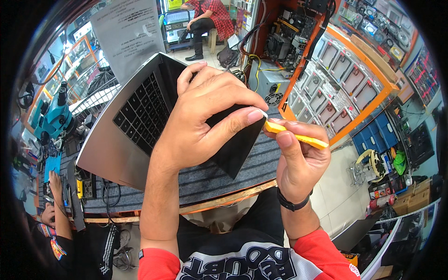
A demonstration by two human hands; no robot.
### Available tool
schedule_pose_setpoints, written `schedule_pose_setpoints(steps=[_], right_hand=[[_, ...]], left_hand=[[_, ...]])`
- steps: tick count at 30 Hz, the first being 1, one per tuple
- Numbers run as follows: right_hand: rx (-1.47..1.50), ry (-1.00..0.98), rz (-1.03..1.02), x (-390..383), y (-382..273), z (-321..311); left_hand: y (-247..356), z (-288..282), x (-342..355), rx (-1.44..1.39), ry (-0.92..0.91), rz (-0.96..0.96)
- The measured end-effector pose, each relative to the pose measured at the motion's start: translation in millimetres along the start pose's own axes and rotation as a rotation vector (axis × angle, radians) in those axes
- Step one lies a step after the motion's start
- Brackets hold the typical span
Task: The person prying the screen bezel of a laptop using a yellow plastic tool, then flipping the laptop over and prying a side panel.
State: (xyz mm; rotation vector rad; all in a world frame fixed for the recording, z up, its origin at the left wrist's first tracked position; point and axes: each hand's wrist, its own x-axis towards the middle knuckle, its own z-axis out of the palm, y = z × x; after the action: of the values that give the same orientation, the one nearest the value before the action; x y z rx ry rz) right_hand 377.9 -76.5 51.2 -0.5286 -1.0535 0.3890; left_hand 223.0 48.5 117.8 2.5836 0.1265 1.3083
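Note:
A silver laptop (pixel 105 149) with black keys is propped open and tilted on the table in front of me. My left hand (pixel 196 121) reaches over its dark screen (pixel 240 156) and grips the screen's corner between thumb and forefinger. In my right hand (pixel 303 161) is a flat yellow pry tool (pixel 303 138), pinched between thumb and fingers. The tool's tip meets or nearly meets the screen's edge, just by my left fingertips; exact contact is hard to make out.
A grey striped mat (pixel 200 186) covers the wood-edged table. At left stand a teal microscope (pixel 56 112) and another person's hands (pixel 55 186) near small tools. A cabinet of boxed parts (pixel 336 84) rises at right. Someone in a red checked shirt (pixel 219 18) sits far back.

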Motion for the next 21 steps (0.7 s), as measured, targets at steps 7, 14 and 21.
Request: schedule_pose_setpoints(steps=[7, 14, 21], right_hand=[[0.009, -0.012, -0.053, -0.5, 3.5, 2.0], [-0.036, -0.005, -0.062, -0.7, 2.2, 3.0], [-0.149, -0.028, -0.199, -0.8, 7.0, 6.3]], left_hand=[[0.9, -1.1, 0.1, -0.014, -0.009, -0.016], [1.4, -1.1, 0.4, 0.000, -0.014, -0.019], [-1.0, 4.3, -0.3, -0.058, 0.008, 0.016]])
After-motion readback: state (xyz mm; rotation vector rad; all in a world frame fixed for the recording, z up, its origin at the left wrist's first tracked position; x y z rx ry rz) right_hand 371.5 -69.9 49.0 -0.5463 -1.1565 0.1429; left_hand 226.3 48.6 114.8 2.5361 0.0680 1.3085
